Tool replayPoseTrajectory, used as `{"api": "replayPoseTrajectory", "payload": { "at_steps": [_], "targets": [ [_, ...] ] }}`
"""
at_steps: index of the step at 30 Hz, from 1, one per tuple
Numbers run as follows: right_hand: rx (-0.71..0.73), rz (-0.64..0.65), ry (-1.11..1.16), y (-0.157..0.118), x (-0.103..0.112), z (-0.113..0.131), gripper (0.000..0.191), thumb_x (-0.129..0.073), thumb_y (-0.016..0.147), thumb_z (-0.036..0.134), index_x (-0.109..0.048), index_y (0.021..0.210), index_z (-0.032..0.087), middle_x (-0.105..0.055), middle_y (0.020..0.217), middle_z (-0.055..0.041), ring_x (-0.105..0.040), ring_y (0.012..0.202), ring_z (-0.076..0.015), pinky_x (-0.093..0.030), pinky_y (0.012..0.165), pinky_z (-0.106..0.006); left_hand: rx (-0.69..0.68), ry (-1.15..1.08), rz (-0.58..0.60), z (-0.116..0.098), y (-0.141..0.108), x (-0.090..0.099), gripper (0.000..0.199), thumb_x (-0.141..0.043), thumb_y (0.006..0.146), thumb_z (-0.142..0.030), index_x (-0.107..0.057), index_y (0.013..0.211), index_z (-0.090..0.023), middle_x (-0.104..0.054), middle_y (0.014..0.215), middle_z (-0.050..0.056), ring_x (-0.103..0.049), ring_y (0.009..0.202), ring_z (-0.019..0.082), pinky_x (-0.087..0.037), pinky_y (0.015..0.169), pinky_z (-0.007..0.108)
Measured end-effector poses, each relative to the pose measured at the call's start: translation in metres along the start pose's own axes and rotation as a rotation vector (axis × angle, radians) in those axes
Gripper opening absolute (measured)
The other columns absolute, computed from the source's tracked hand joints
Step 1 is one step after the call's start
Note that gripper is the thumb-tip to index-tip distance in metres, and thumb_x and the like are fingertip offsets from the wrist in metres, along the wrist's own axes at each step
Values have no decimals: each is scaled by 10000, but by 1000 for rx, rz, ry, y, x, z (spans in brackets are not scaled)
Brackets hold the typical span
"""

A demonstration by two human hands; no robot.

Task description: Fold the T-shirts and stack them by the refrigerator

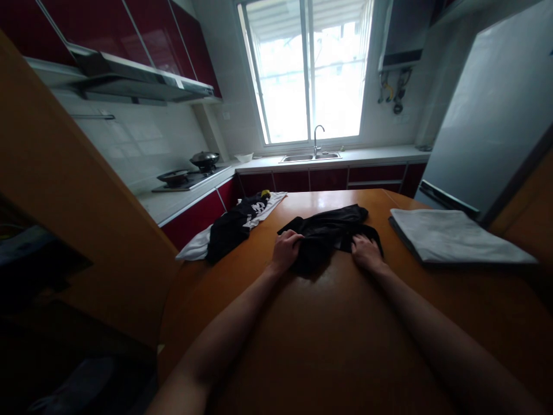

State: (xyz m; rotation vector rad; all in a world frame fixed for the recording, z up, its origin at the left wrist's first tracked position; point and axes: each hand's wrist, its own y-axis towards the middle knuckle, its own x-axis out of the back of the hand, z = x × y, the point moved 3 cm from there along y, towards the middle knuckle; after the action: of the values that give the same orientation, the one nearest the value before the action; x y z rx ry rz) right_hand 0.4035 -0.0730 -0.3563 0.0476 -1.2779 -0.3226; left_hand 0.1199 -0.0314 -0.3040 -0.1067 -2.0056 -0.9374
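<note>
A crumpled black garment (330, 227) lies on the wooden table (328, 328) in front of me. At its left edge, my left hand (287, 249) has its fingers curled onto the dark cloth, gripping it. My right hand (366, 251) rests on the garment's right part, fingers spread a little over the fabric; its fingertips touch the cloth. Folded white cloth (458, 233) with a dark layer beneath sits at the table's right. Loose black clothing with a white print (233, 227) and white pieces lies at the left edge.
Beyond the table, a white counter (375, 154) holds a sink (302, 157). Pans (204, 158) stand on the stove at the back left. A wooden panel (78, 190) rises on the left, and a large pale fridge (488, 115) stands at the right.
</note>
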Motion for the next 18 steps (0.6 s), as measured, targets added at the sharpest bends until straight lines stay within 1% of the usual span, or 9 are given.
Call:
{"api": "replayPoseTrajectory", "payload": {
  "at_steps": [2,4,6,8,10,12,13,16,18],
  "targets": [
    [-8,1,-2,2,0,-5,459,-369,992,256,-569,1386,132,-503,1519,-125,-362,1439,-266,-207,1179,-503,73,0,-92,15,3,8,208,-571,924,-162,-731,1027,-248,-671,1056,51,-611,1057,225,-469,983,395],
    [-13,-12,-8,2,1,-7,464,-374,992,258,-565,1396,133,-504,1516,-130,-374,1431,-269,-205,1178,-509,170,-14,-157,31,4,13,217,-573,867,-117,-725,974,-230,-668,1074,60,-613,1075,234,-476,993,401],
    [-13,-39,-16,1,5,-6,450,-391,984,248,-590,1370,133,-514,1503,-140,-394,1413,-274,-222,1168,-493,258,-54,-169,45,4,16,239,-544,819,-85,-721,907,-219,-679,1058,59,-633,1061,233,-496,986,389],
    [-6,-88,-15,-1,11,-1,422,-407,973,230,-633,1316,133,-539,1469,-148,-428,1376,-274,-269,1139,-447,286,-98,-165,50,3,18,293,-498,795,-64,-722,903,-218,-695,1060,48,-649,1054,221,-508,991,372],
    [2,-161,-5,-6,19,6,387,-416,968,224,-673,1244,138,-595,1386,-150,-486,1298,-273,-333,1073,-399,225,-119,-194,46,3,20,364,-467,787,-45,-727,973,-220,-701,1122,40,-641,1106,212,-492,1036,372],
    [27,-218,5,-11,26,15,348,-421,974,238,-701,1164,156,-650,1263,-140,-533,1203,-269,-372,1003,-370,94,-118,-207,32,2,20,404,-465,815,-45,-720,1073,-223,-680,1238,38,-602,1201,212,-454,1096,391],
    [45,-224,6,-13,28,21,330,-423,978,247,-708,1125,167,-668,1202,-132,-549,1159,-265,-381,975,-363,15,-113,-180,23,2,17,408,-468,848,-58,-710,1129,-229,-659,1298,36,-578,1243,212,-440,1115,400],
    [85,-138,-14,-21,28,36,297,-439,986,286,-715,1020,182,-681,1074,-118,-585,1054,-252,-404,899,-353,-182,-67,7,-2,0,3,432,-481,952,-129,-614,1339,-266,-574,1444,29,-535,1300,209,-430,1124,407],
    [92,-84,-48,-26,25,44,296,-462,982,325,-720,975,179,-673,1058,-124,-589,1032,-259,-414,863,-358,-232,-17,135,-11,-2,-7,500,-512,966,-145,-519,1446,-286,-592,1418,35,-566,1236,210,-460,1082,399]
  ]
}}
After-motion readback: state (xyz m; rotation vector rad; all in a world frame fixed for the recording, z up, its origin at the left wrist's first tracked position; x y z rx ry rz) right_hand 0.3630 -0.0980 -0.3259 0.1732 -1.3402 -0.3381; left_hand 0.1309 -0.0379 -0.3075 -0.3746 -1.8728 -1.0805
